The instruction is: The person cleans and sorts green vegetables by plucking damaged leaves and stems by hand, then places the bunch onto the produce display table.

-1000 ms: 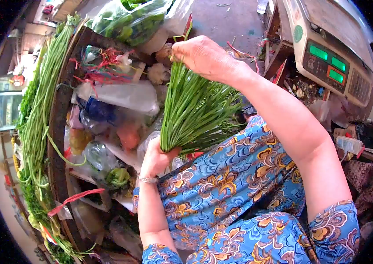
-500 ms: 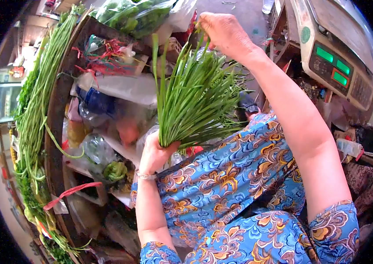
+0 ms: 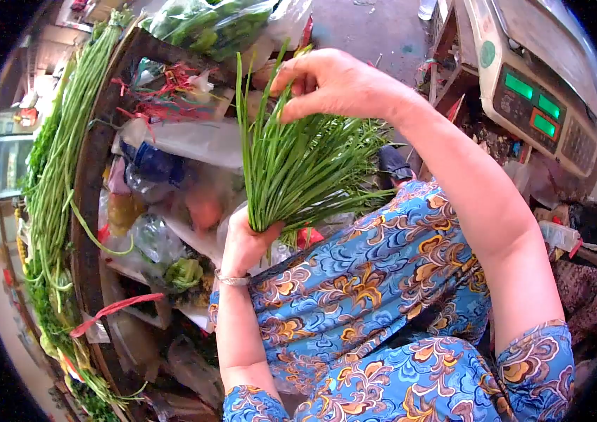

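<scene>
A fanned bunch of long, flat green leaves that look like garlic chives [image 3: 305, 169] stands up from my left hand [image 3: 248, 246], which is closed around its lower end. Over the upper leaves hovers my right hand [image 3: 340, 88], palm side toward the tips. Its thumb and fingers are bent with a gap between them, and the fingertips are among or against a few blade tips. Whether a single leaf lies between them I cannot make out.
On the left, long beans [image 3: 80, 148] lie along a wooden ledge. A digital scale [image 3: 537, 105] with green readouts stands at the right. Red ties [image 3: 175, 91], plastic bags and a bag of leafy greens [image 3: 214, 28] are beyond the bunch. A dark shoe [image 3: 393, 163] shows below.
My right hand has come down and left from beyond the tips to over the upper leaves, its fingers parting. My left hand keeps the bunch in nearly the same place.
</scene>
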A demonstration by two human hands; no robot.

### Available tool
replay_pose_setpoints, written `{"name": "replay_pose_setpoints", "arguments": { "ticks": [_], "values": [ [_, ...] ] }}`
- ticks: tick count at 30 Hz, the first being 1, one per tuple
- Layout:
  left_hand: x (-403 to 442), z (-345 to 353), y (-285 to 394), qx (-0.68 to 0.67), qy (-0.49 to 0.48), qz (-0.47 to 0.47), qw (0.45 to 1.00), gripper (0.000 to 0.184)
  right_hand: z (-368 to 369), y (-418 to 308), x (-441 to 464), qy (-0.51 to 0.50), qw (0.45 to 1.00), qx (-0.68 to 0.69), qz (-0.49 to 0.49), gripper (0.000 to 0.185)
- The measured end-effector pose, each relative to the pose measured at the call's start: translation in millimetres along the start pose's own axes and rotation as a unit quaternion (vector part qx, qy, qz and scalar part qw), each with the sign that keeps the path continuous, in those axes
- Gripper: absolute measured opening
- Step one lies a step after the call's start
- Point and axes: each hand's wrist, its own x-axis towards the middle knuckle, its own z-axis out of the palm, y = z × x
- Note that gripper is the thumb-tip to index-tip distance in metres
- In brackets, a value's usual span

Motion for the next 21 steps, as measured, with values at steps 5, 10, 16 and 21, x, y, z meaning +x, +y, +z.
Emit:
{"name": "replay_pose_setpoints", "arguments": {
  "ticks": [5, 10, 16, 21],
  "values": [
    [1.1, 3.1, -1.2, 0.022, 0.001, -0.007, 1.0, 0.025, 15.2, -9.2, -3.9, -0.047, 0.997, -0.052, 0.025, 0.05],
    [0.8, 1.9, 3.7, 0.027, 0.004, 0.006, 1.0, 0.025, 29.3, 17.6, 1.9, 0.04, 0.992, -0.095, -0.07, 0.024],
    [-5.8, -4.7, 11.6, -0.044, 0.001, -0.023, 0.999, 0.025, -12.5, 31.0, 9.6, 0.171, 0.973, -0.156, -0.009, 0.027],
    [-10.0, -11.9, 12.2, -0.13, 0.007, -0.038, 0.991, 0.027, -23.8, 40.5, 6.2, 0.224, 0.972, -0.066, -0.02, 0.056]
  ]
}}
